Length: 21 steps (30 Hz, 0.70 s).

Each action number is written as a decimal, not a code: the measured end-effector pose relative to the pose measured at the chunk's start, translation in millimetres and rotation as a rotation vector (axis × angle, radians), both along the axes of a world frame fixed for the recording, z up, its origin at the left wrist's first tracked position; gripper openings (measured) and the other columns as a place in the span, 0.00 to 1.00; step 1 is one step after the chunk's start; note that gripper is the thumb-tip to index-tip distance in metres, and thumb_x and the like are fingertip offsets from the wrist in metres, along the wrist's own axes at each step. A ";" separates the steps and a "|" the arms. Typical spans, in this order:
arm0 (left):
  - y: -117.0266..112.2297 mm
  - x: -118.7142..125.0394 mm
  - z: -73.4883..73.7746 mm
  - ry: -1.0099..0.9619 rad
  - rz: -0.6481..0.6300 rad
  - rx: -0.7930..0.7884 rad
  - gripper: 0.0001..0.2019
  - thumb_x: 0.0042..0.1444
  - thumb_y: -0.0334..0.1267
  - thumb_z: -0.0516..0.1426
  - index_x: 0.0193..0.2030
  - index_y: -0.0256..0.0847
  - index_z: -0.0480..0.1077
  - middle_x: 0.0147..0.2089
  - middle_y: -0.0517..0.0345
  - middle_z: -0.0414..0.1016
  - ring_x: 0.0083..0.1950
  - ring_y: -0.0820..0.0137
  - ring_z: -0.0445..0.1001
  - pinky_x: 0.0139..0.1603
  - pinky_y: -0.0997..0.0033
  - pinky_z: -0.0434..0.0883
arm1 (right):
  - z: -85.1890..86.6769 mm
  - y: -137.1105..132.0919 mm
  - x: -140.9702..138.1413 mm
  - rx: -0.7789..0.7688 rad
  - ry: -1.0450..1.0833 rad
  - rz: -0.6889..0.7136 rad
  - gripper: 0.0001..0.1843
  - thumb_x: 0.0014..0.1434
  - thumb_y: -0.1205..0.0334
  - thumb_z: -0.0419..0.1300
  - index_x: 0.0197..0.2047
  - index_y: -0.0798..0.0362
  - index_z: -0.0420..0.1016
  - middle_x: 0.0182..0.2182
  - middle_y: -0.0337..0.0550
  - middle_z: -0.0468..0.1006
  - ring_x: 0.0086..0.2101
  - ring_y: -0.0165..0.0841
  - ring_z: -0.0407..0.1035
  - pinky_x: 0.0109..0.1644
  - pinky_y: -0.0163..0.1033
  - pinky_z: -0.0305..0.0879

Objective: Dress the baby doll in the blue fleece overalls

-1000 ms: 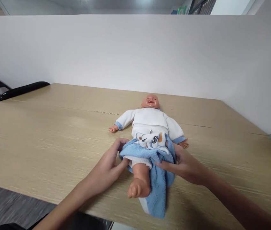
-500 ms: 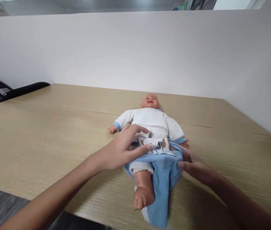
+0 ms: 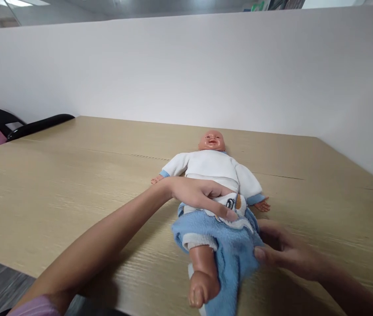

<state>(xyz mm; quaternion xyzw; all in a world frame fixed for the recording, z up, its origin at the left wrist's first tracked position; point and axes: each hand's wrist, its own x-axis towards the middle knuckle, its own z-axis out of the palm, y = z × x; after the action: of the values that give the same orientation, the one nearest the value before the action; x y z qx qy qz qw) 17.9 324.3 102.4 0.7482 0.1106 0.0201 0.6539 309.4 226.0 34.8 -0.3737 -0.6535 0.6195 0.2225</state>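
A baby doll (image 3: 213, 166) in a white top lies on its back on the wooden table (image 3: 74, 184), head away from me. Blue fleece trousers (image 3: 235, 250) with a cartoon patch cover its hips and one leg; the other leg is bare down to the foot (image 3: 202, 287). My left hand (image 3: 199, 195) reaches across the doll's waist, fingers curled on the waistband of the trousers. My right hand (image 3: 281, 252) grips the blue fabric at the doll's right side.
A white partition wall (image 3: 186, 74) runs along the table's far edge. A black chair (image 3: 15, 125) with a pink cushion stands at the far left. The table's near edge passes under my forearms.
My left hand moved from the doll's left hip up and over its belly to the waistband. The trousers shifted, and my right hand slid lower along the fabric.
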 end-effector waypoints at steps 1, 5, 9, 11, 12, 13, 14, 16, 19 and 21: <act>-0.9 0.4 -0.4 0.002 -0.019 -0.022 0.09 0.68 0.41 0.66 0.49 0.41 0.75 0.44 0.61 0.76 0.48 0.68 0.75 0.49 0.74 0.74 | 0.0 -1.8 1.7 0.012 -0.020 0.003 0.27 0.63 0.41 0.74 0.57 0.49 0.87 0.48 0.50 0.85 0.50 0.51 0.79 0.62 0.57 0.76; -3.8 -0.1 2.1 0.015 -0.045 -0.041 0.12 0.64 0.39 0.69 0.50 0.43 0.73 0.48 0.62 0.77 0.52 0.66 0.76 0.56 0.72 0.74 | -10.4 -7.9 3.7 -0.054 0.132 -0.273 0.26 0.64 0.39 0.72 0.60 0.42 0.87 0.56 0.52 0.86 0.59 0.55 0.78 0.68 0.59 0.73; -2.0 2.8 4.7 0.036 -0.203 -0.029 0.14 0.59 0.39 0.72 0.47 0.40 0.76 0.45 0.59 0.81 0.49 0.62 0.79 0.54 0.67 0.77 | -20.5 -7.2 -0.2 -0.182 0.184 -0.429 0.33 0.64 0.34 0.69 0.66 0.40 0.82 0.67 0.52 0.81 0.68 0.56 0.71 0.75 0.61 0.65; 0.2 6.0 3.0 0.043 -0.234 0.008 0.12 0.58 0.40 0.72 0.44 0.38 0.79 0.43 0.58 0.82 0.48 0.61 0.79 0.53 0.67 0.78 | -19.1 -6.4 0.3 -0.175 0.076 -0.387 0.34 0.66 0.34 0.68 0.67 0.42 0.82 0.68 0.53 0.79 0.71 0.57 0.67 0.78 0.61 0.60; 1.2 7.7 1.4 0.033 -0.221 0.028 0.11 0.59 0.40 0.72 0.43 0.37 0.80 0.43 0.57 0.82 0.49 0.61 0.79 0.53 0.67 0.78 | -16.7 -6.7 1.6 -0.164 0.011 -0.349 0.34 0.66 0.34 0.67 0.67 0.43 0.82 0.68 0.53 0.79 0.72 0.58 0.65 0.79 0.62 0.59; 2.0 9.2 -0.6 0.009 -0.197 0.040 0.11 0.59 0.40 0.72 0.42 0.37 0.80 0.43 0.58 0.82 0.50 0.61 0.79 0.54 0.68 0.77 | -13.7 -7.8 3.3 -0.153 -0.046 -0.296 0.34 0.67 0.34 0.67 0.68 0.43 0.82 0.68 0.53 0.79 0.73 0.59 0.64 0.79 0.63 0.59; 2.6 10.5 -2.8 -0.023 -0.173 0.044 0.10 0.59 0.40 0.72 0.42 0.37 0.80 0.44 0.58 0.82 0.50 0.61 0.79 0.56 0.69 0.77 | -10.3 -9.5 4.9 -0.150 -0.089 -0.220 0.35 0.66 0.34 0.68 0.69 0.43 0.81 0.67 0.54 0.80 0.72 0.60 0.65 0.78 0.64 0.60; 3.0 12.2 -6.7 -0.090 -0.139 0.019 0.09 0.60 0.38 0.71 0.43 0.38 0.79 0.45 0.59 0.80 0.52 0.63 0.78 0.59 0.70 0.76 | -4.7 -14.6 6.9 -0.146 -0.124 -0.056 0.40 0.62 0.34 0.71 0.71 0.44 0.79 0.66 0.55 0.81 0.71 0.64 0.66 0.75 0.67 0.64; 2.9 12.6 -9.3 -0.119 -0.115 0.000 0.09 0.62 0.37 0.70 0.43 0.39 0.77 0.44 0.60 0.78 0.50 0.65 0.77 0.59 0.72 0.74 | -5.6 -21.6 5.7 -0.146 -0.082 -0.020 0.43 0.55 0.37 0.77 0.70 0.41 0.79 0.65 0.53 0.82 0.69 0.64 0.68 0.73 0.66 0.66; 3.0 11.9 -9.0 -0.093 -0.109 0.022 0.09 0.62 0.40 0.70 0.41 0.40 0.76 0.43 0.61 0.77 0.49 0.65 0.77 0.57 0.72 0.74 | -12.9 -21.9 3.9 -0.232 0.005 -0.097 0.40 0.54 0.37 0.77 0.67 0.40 0.81 0.61 0.51 0.84 0.66 0.62 0.72 0.71 0.62 0.68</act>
<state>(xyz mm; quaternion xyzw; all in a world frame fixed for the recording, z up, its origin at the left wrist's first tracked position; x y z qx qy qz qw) 29.7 327.4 93.3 0.7585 0.0391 0.0203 0.6502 313.2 204.1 21.9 -0.4265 -0.5580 0.6803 0.2093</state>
